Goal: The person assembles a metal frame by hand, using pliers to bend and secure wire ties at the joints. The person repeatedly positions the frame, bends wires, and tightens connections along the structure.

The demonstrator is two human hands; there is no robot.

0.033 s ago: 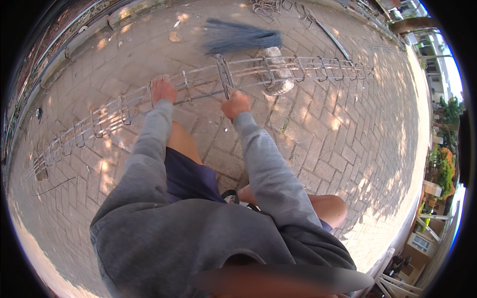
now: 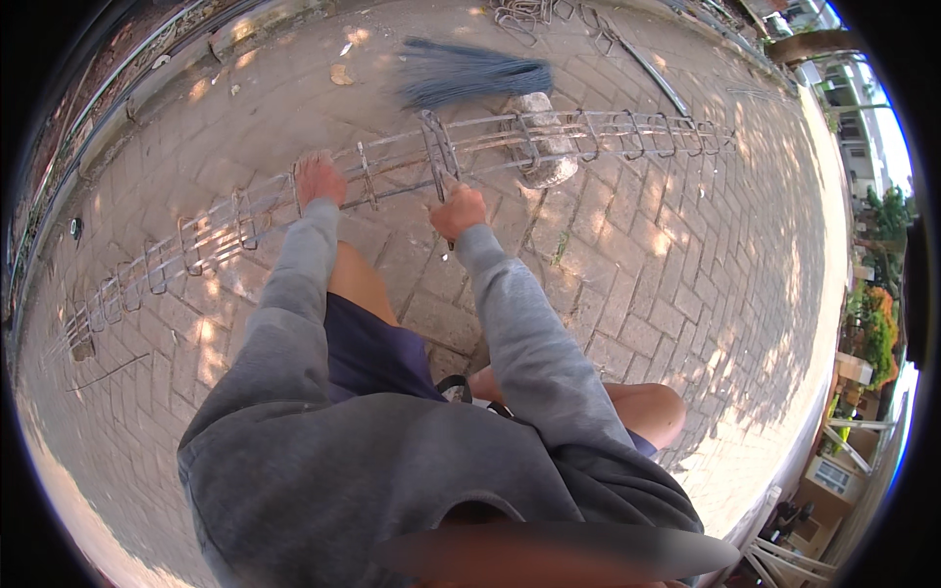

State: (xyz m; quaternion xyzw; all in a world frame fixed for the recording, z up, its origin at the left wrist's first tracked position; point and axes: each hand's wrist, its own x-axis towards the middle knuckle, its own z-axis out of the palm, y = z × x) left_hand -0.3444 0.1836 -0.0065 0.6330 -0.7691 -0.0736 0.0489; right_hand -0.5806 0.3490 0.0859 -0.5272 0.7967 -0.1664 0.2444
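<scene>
A long cage of steel bars and square stirrups (image 2: 608,132) lies across the brick paving, running from lower left to upper right. My left hand (image 2: 319,181) is closed around one of its long bars. My right hand (image 2: 458,211) is a fist right beneath a pair of close-set stirrups (image 2: 438,147), gripping the cage there. A short dark tip shows under the fist; I cannot tell what it is. Both arms are in grey sleeves, and I am crouched over my bare knees.
A bundle of thin blue-grey wires (image 2: 470,78) lies just beyond the cage. A pale stone block (image 2: 547,162) sits under the cage. Loose stirrups (image 2: 529,15) and a long bar (image 2: 652,73) lie farther off. A kerb (image 2: 147,83) runs along the left.
</scene>
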